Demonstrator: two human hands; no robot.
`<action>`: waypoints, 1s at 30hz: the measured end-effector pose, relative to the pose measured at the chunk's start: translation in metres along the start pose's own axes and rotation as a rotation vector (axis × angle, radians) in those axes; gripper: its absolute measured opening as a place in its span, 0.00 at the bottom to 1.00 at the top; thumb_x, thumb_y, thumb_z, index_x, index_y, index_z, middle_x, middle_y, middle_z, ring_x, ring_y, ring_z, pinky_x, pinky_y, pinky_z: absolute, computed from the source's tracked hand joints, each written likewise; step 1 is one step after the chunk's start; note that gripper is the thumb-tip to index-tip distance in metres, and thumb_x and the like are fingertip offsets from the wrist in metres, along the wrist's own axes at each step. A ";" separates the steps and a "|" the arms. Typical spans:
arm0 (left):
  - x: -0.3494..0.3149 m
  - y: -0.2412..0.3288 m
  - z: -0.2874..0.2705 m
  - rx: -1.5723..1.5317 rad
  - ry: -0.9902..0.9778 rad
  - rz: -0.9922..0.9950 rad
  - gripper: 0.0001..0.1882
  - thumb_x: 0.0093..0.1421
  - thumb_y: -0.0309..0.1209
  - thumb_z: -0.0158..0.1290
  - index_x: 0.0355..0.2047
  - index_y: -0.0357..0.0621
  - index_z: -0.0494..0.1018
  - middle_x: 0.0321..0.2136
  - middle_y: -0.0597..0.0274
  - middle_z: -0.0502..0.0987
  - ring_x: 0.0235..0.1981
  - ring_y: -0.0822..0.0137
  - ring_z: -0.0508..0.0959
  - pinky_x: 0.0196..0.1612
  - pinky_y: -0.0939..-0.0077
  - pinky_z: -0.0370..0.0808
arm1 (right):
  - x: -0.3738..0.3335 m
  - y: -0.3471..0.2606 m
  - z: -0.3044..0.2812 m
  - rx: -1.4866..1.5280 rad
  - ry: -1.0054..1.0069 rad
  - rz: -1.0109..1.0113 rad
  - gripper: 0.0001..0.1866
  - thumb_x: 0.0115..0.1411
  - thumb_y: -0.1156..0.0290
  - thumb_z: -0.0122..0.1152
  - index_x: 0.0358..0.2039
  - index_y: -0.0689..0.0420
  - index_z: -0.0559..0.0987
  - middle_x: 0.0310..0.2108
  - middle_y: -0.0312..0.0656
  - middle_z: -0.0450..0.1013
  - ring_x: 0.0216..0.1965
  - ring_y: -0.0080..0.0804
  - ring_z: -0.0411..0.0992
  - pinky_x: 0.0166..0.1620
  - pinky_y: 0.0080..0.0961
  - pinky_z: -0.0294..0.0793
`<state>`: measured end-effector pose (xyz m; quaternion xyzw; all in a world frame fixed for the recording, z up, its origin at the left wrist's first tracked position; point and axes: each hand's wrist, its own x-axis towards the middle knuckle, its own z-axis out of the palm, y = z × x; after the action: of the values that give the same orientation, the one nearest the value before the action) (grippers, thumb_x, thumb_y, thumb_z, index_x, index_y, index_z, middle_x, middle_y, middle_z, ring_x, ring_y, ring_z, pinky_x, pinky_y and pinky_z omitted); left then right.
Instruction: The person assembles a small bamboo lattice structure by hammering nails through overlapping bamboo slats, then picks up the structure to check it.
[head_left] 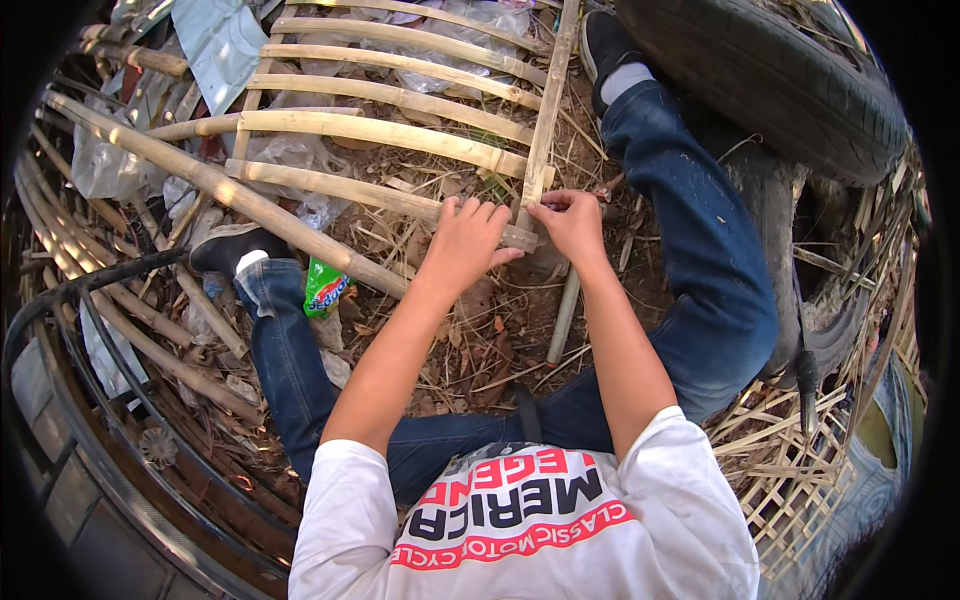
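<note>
A frame of split bamboo lies on the ground ahead of me, its curved slats crossing between two long side strips. My left hand is closed over the nearest bamboo slat, close to where it meets the right side strip. Beside that joint, my right hand is pinched, thumb against fingers, at the edge of the side strip. Whatever lies between those fingertips is too small to make out. Below the joint, a short grey stick rests on the soil.
A thick bamboo pole slants across the left, near a green wrapper. A large tire stands at upper right. Black metal bars curve along the left. Woven bamboo lattice lies at lower right. My legs are spread around the work.
</note>
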<state>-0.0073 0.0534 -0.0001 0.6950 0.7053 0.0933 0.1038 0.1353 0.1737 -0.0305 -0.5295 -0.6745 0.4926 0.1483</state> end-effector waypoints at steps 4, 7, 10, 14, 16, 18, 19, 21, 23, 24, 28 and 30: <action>0.005 0.002 -0.005 -0.029 0.050 -0.001 0.26 0.49 0.50 0.61 0.39 0.44 0.69 0.32 0.61 0.72 0.39 0.61 0.71 0.49 0.61 0.61 | 0.002 0.013 0.002 0.015 0.004 -0.023 0.15 0.43 0.69 0.73 0.29 0.65 0.83 0.21 0.45 0.77 0.22 0.29 0.74 0.30 0.26 0.72; 0.007 0.000 -0.001 -0.034 0.064 -0.009 0.25 0.48 0.49 0.61 0.37 0.44 0.69 0.31 0.61 0.72 0.38 0.60 0.70 0.48 0.62 0.61 | 0.000 0.009 0.000 0.030 0.001 -0.003 0.15 0.43 0.68 0.73 0.28 0.65 0.83 0.21 0.46 0.77 0.23 0.30 0.75 0.30 0.27 0.73; 0.009 0.000 0.000 -0.026 0.063 -0.014 0.25 0.47 0.49 0.62 0.35 0.44 0.70 0.30 0.61 0.71 0.38 0.60 0.70 0.47 0.62 0.62 | -0.002 0.004 -0.003 0.013 -0.020 0.020 0.14 0.43 0.68 0.73 0.27 0.64 0.83 0.21 0.47 0.77 0.23 0.32 0.76 0.30 0.27 0.73; 0.009 0.001 0.002 -0.015 0.063 -0.019 0.24 0.46 0.49 0.62 0.34 0.45 0.70 0.30 0.61 0.70 0.37 0.60 0.70 0.46 0.62 0.62 | -0.003 0.005 0.000 0.028 0.016 -0.005 0.13 0.43 0.68 0.73 0.26 0.64 0.83 0.21 0.47 0.77 0.23 0.34 0.76 0.31 0.28 0.74; 0.008 0.002 0.002 -0.009 0.056 -0.013 0.24 0.46 0.49 0.62 0.34 0.45 0.70 0.30 0.62 0.70 0.37 0.60 0.70 0.46 0.62 0.62 | -0.002 0.007 0.001 0.004 0.019 0.008 0.13 0.43 0.67 0.73 0.26 0.63 0.83 0.21 0.47 0.77 0.24 0.35 0.77 0.32 0.29 0.75; 0.007 0.003 0.003 -0.006 0.049 -0.008 0.24 0.45 0.49 0.62 0.34 0.45 0.69 0.29 0.62 0.70 0.37 0.60 0.70 0.46 0.62 0.62 | -0.002 0.008 0.002 -0.008 0.023 0.010 0.13 0.44 0.68 0.72 0.26 0.64 0.83 0.21 0.46 0.78 0.23 0.31 0.76 0.31 0.27 0.74; 0.007 0.002 0.004 0.001 0.078 0.003 0.24 0.45 0.49 0.62 0.33 0.45 0.69 0.29 0.62 0.70 0.37 0.60 0.69 0.45 0.62 0.62 | -0.002 0.009 0.002 -0.025 0.024 0.008 0.12 0.45 0.69 0.72 0.27 0.65 0.83 0.21 0.45 0.78 0.23 0.28 0.76 0.30 0.25 0.73; 0.007 0.002 0.005 0.010 0.105 0.015 0.25 0.45 0.50 0.62 0.33 0.46 0.69 0.29 0.62 0.69 0.36 0.60 0.69 0.45 0.62 0.62 | -0.002 0.007 0.002 -0.014 0.020 0.019 0.12 0.45 0.69 0.72 0.27 0.65 0.83 0.21 0.45 0.78 0.23 0.28 0.76 0.30 0.25 0.73; 0.007 0.003 0.005 0.079 0.067 0.004 0.27 0.44 0.52 0.63 0.35 0.46 0.71 0.29 0.64 0.70 0.37 0.62 0.69 0.45 0.63 0.62 | -0.003 0.006 0.002 -0.005 0.017 0.026 0.12 0.45 0.69 0.72 0.27 0.65 0.83 0.22 0.45 0.78 0.23 0.28 0.76 0.30 0.25 0.73; 0.007 0.003 0.004 0.083 0.067 0.006 0.27 0.44 0.52 0.63 0.35 0.46 0.71 0.29 0.64 0.70 0.37 0.62 0.69 0.45 0.63 0.62 | -0.004 0.005 0.002 -0.003 0.018 0.020 0.12 0.45 0.69 0.72 0.27 0.65 0.83 0.21 0.45 0.78 0.23 0.28 0.76 0.30 0.24 0.73; 0.009 0.006 0.003 0.120 0.078 0.015 0.28 0.43 0.53 0.63 0.35 0.46 0.70 0.30 0.63 0.69 0.36 0.62 0.69 0.43 0.63 0.62 | -0.003 0.007 0.000 -0.012 0.019 -0.002 0.11 0.47 0.70 0.70 0.27 0.65 0.83 0.22 0.45 0.78 0.22 0.27 0.75 0.30 0.24 0.74; 0.010 0.007 0.004 0.132 0.090 0.023 0.28 0.42 0.53 0.63 0.34 0.46 0.69 0.30 0.63 0.69 0.36 0.61 0.69 0.42 0.63 0.61 | -0.006 0.007 -0.003 0.041 0.066 -0.021 0.11 0.47 0.69 0.68 0.28 0.64 0.83 0.22 0.45 0.78 0.23 0.29 0.76 0.31 0.25 0.75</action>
<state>0.0004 0.0631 -0.0020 0.7036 0.7058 0.0789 0.0251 0.1436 0.1699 -0.0327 -0.5351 -0.6647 0.4869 0.1864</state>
